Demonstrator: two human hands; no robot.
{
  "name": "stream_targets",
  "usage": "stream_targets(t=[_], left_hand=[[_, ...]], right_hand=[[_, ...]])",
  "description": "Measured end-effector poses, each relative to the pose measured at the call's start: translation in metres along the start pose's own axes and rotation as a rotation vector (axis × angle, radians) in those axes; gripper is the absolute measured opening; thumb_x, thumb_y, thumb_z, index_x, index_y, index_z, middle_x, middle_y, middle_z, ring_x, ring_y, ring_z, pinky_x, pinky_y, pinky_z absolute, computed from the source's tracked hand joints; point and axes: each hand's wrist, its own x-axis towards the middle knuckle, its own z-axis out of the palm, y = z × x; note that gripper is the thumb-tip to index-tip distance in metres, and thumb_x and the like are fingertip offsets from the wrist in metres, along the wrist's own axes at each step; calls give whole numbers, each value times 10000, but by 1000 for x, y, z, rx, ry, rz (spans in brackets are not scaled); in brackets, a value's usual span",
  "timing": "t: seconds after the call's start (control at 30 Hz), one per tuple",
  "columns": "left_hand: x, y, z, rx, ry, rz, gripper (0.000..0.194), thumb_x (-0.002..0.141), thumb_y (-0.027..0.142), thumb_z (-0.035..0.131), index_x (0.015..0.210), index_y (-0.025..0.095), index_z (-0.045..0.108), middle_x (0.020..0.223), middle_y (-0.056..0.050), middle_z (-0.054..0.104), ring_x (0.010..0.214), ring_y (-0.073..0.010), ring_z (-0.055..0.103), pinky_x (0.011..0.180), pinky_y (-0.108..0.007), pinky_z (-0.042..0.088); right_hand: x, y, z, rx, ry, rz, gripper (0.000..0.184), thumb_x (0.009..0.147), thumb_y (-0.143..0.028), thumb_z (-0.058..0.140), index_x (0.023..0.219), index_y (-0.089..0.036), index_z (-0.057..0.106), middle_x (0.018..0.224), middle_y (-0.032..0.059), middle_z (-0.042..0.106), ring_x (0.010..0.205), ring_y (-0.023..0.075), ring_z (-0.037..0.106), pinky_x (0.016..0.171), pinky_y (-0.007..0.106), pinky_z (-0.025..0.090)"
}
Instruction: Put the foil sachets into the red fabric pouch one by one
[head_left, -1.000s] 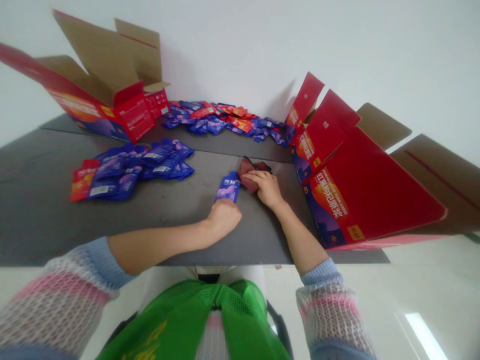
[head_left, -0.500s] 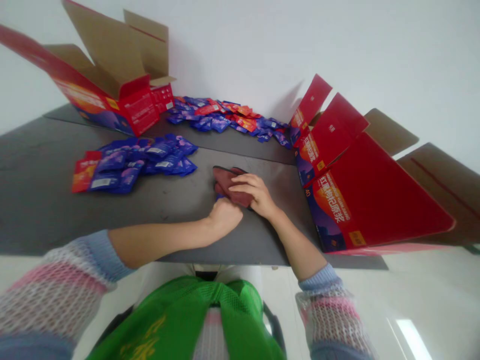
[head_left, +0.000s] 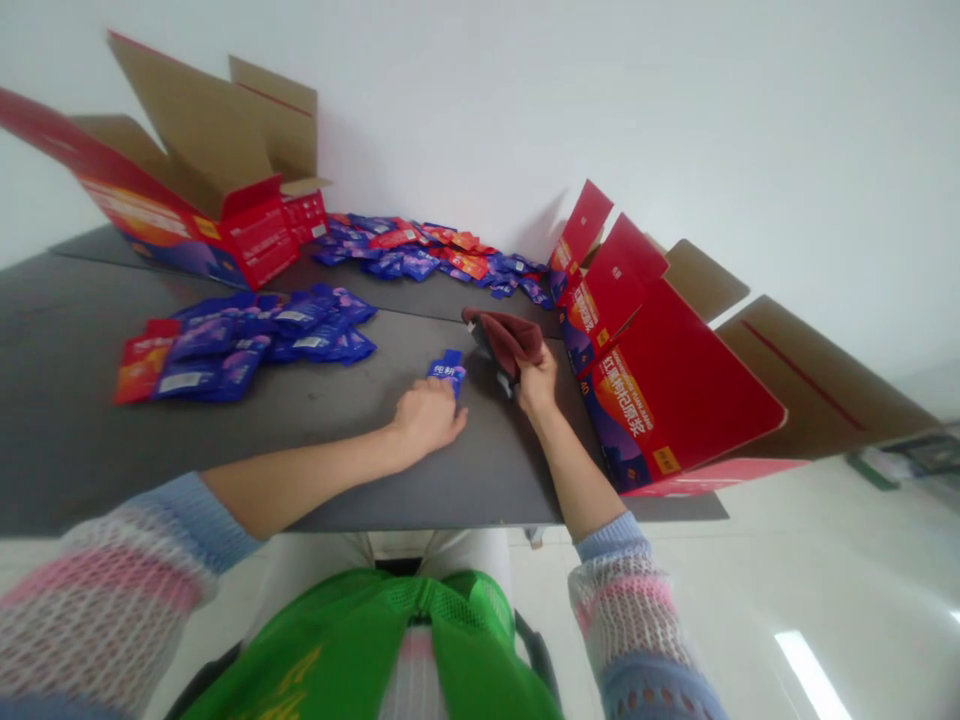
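My left hand is closed at the middle of the table, gripping the lower part of a small blue sachet with white lettering; its upper end shows beyond my fingers. To the right, my right hand is wrapped round a folded brown cloth with a greyish underside, held beside the sachet and apart from it. A pile of blue sachets lies to the left of my hands, with an orange-red sachet at its near left end.
Along the wall runs a long heap of blue and red sachets. An open red carton stands at the back left. More open red cartons line the right side of the grey table.
My right hand has lifted the brown cloth off the sachet and moved it right. The blue sachet under my left hand is now uncovered. The whole view has shifted slightly.
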Motion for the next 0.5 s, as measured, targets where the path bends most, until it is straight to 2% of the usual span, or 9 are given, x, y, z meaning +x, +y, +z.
stream_targets(t=[0.07,0.13,0.23,0.33,0.43,0.5], left_hand=[[8,-4,1,-27,-11,-101,683,911,640,482,1166,20,611,993,-249,675,882,-340,685,706,-375,528],[13,-6,2,-54,-25,-153,728,868,674,523,1192,24,586,961,-234,680,861,-342,699,710,-375,530],[15,-6,2,-60,-27,-175,623,888,553,541,1204,17,576,983,-241,683,877,-342,706,704,-370,533],[17,-10,4,-50,-25,-162,486,951,390,454,1154,-25,604,990,-273,683,889,-345,712,703,-376,538],[23,-23,7,-58,-6,-113,403,977,222,353,1125,-53,608,969,-290,682,899,-356,718,706,-394,541],[30,-35,10,-75,21,-110,382,973,139,310,1165,-38,590,985,-275,687,905,-344,722,721,-393,541]], right_hand=[[0,1,2,117,146,48,388,736,-407,775,1072,-253,656,1065,9,760,994,201,718,1014,470,549],[-1,1,6,185,171,61,479,724,-416,785,1144,-257,618,1118,14,751,1025,188,718,1057,467,523],[-7,2,11,223,118,73,592,766,-479,745,1274,-245,553,1238,65,718,1125,198,695,1085,462,505],[-13,4,15,189,82,98,657,794,-519,710,1353,-246,497,1311,92,682,1182,222,673,1062,476,528],[-19,4,18,157,36,111,686,810,-544,687,1391,-251,472,1358,99,652,1209,241,659,1059,496,529],[-26,2,23,96,-26,63,704,833,-583,653,1421,-247,456,1402,104,621,1258,244,628,1095,505,495]])
